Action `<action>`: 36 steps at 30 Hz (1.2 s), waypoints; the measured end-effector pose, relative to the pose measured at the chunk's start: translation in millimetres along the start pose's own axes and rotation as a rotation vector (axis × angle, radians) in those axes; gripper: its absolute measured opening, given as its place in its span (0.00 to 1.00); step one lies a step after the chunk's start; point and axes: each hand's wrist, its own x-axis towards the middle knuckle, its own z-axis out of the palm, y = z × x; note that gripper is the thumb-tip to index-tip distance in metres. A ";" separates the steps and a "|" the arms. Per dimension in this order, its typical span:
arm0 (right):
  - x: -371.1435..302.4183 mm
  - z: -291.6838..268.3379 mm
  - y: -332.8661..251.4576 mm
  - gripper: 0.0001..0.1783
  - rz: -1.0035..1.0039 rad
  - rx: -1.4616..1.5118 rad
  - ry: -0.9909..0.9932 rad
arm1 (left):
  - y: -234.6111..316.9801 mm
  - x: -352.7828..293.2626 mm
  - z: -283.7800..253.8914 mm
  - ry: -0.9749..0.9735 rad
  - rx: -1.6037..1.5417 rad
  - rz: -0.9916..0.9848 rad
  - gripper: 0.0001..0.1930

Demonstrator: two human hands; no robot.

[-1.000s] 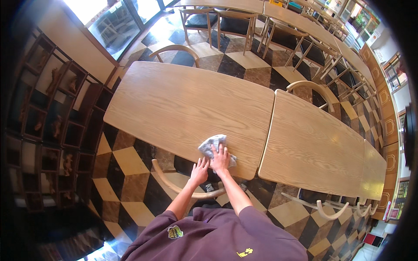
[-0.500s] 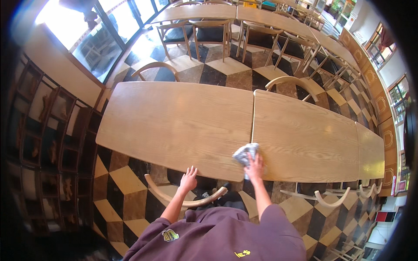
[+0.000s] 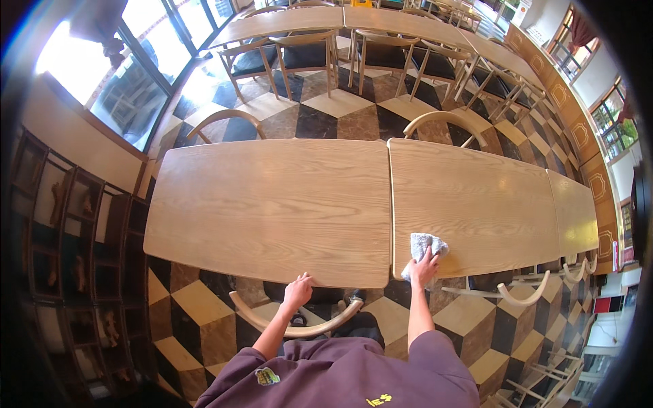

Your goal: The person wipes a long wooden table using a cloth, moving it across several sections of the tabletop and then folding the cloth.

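Note:
My right hand point(image 3: 424, 268) grips a crumpled grey-white cloth point(image 3: 428, 243), pressing it on the near edge of the right wooden table point(image 3: 469, 197), just right of the seam. Part of the cloth hangs by the table's edge under my fingers. My left hand point(image 3: 298, 292) is at the near edge of the left wooden table point(image 3: 272, 204), its fingers bent over the rim. Both tabletops are light brown with visible grain, and a narrow gap runs between them.
Right in front of me, a curved wooden chair back point(image 3: 299, 331) stands close to the left table. Another chair point(image 3: 524, 292) is tucked in at the right. Two chair backs rise beyond the tables. Dark shelving point(image 3: 75, 272) lines the left wall, and a further table row point(image 3: 286, 24) with chairs stands behind.
My right hand has carried the cloth rightward, from the seam onto the right table. My left hand's fingers have gone from stretched flat to bent at the edge. The whole view has shifted slightly.

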 end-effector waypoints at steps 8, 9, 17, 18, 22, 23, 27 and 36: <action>-159.0 16.1 -170.8 0.41 -0.201 0.030 -0.032 | -99.9 -6.8 -51.6 0.136 -0.022 0.175 0.23; -177.3 20.3 -192.6 0.41 -0.229 0.077 -0.067 | -111.4 -8.6 -57.1 0.134 0.018 0.157 0.24; -306.8 47.1 -321.7 0.42 -0.585 0.143 -0.282 | -182.6 -22.9 -74.2 -0.062 0.194 0.019 0.36; -313.1 48.6 -322.9 0.42 -0.633 0.146 -0.287 | -183.8 -22.8 -74.0 -0.068 0.196 0.032 0.37; -300.0 52.4 -304.6 0.43 -0.759 0.157 -0.314 | -178.5 -21.3 -74.0 -0.110 0.232 0.030 0.36; -292.0 52.5 -296.2 0.43 -0.800 0.153 -0.324 | -177.7 -20.8 -75.4 -0.126 0.225 0.016 0.36; -243.8 46.0 -244.7 0.45 -0.879 0.107 -0.266 | -180.3 -20.4 -71.9 -0.113 0.196 -0.004 0.35; -67.0 30.4 -76.2 0.43 -0.378 0.104 -0.035 | -176.3 -16.3 -70.0 -0.048 0.176 0.037 0.34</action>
